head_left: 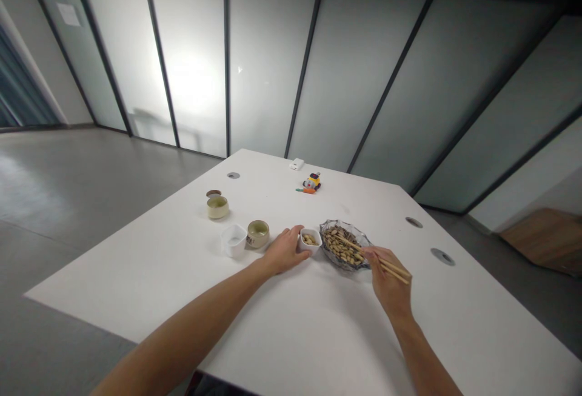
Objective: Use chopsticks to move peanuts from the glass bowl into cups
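Observation:
My right hand (391,281) is closed around a pair of wooden chopsticks (391,267). Their tips reach into a clear, wavy-rimmed glass bowl (336,261) filled with tan shelled nuts (348,253) and darker seeds (344,232); whether the tips pinch a piece is too small to tell. Just left of that bowl, a small white square bowl (311,249) with a few tan nuts inside stands on the table. My left hand (285,251) grips it from its left side, thumb at the near side and fingers at the far side.
Left of my left hand stand a greenish ceramic cup (258,235) and a white translucent cup (234,242). Farther off are another greenish bowl (217,208), a toy vehicle (312,181), an orange carrot-like item (309,190) and a white box (297,164). Cable holes pierce the white table (159,262).

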`<state>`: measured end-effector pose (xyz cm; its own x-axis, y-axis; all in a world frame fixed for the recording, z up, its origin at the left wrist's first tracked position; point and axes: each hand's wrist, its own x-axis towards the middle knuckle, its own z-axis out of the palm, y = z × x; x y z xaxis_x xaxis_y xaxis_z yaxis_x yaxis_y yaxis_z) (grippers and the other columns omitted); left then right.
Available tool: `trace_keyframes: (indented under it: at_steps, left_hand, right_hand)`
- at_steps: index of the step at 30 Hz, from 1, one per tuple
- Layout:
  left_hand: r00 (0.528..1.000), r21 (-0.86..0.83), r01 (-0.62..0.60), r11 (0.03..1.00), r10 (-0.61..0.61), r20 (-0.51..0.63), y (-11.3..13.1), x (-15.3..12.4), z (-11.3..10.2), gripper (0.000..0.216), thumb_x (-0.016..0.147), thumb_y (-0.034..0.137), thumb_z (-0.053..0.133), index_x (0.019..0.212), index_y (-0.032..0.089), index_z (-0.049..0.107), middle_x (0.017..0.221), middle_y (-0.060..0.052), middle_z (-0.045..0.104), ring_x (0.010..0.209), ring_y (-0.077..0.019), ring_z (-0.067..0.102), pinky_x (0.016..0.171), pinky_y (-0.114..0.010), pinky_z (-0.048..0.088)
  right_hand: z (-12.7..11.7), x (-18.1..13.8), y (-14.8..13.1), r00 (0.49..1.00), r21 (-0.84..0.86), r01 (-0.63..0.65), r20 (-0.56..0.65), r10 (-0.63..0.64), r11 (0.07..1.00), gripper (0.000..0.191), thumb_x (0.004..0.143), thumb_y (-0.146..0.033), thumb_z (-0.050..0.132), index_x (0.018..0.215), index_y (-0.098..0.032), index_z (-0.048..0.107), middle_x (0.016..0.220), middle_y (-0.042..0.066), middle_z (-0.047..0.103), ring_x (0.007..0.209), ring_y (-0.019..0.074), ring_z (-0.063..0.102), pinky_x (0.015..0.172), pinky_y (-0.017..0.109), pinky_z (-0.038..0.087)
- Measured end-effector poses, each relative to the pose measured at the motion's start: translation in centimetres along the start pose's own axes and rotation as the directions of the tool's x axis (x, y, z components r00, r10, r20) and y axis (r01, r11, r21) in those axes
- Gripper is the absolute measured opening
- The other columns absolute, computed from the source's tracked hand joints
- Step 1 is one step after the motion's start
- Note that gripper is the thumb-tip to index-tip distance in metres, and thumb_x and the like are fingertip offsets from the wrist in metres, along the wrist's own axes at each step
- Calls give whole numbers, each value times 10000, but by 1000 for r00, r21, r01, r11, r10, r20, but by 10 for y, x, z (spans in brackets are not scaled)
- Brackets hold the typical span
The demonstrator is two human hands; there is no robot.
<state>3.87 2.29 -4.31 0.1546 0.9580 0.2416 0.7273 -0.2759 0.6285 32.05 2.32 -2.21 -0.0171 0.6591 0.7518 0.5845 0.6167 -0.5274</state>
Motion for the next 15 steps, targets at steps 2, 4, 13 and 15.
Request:
trace_keyframes:
  at_steps: [2,4,13,15]
  left_hand:
    - [1000,-4,-4,1000,4,-5,1,0,-1,590,887,452,753,1376,201,537,1144,-105,718,1161,-327,655,968,-390,519]
    - [1000,-3,-2,1000,2,-2,3,0,-2,588,890,446,751,1379,201,535,1159,-108,718,1165,-327,654,973,-393,520]
    - [1000,4,18,1000,-18,5,4,-1,-3,602,883,455,753,1390,217,533,1179,-108,716,1172,-324,655,989,-395,520]
    - [1000,-3,21,1000,-21,7,3,-1,-3,607,882,458,752,1393,216,532,1171,-108,718,1176,-327,656,984,-395,523]
  right_hand:
    - [1,0,0,1000,4,-9,9,9,1000,421,1005,-574,587,896,-223,792,909,77,767,860,230,725,818,378,600]
    - [3,0,0,999,33,-4,34,3,999,423,994,-586,601,898,-223,796,915,79,774,864,235,728,829,387,603]
    - [2,-1,0,999,39,-18,40,16,999,429,998,-588,589,913,-224,798,930,84,775,882,239,731,859,398,607]
    - [0,0,0,999,26,-30,22,29,999,428,998,-588,589,905,-224,794,920,79,772,880,238,731,857,393,603]
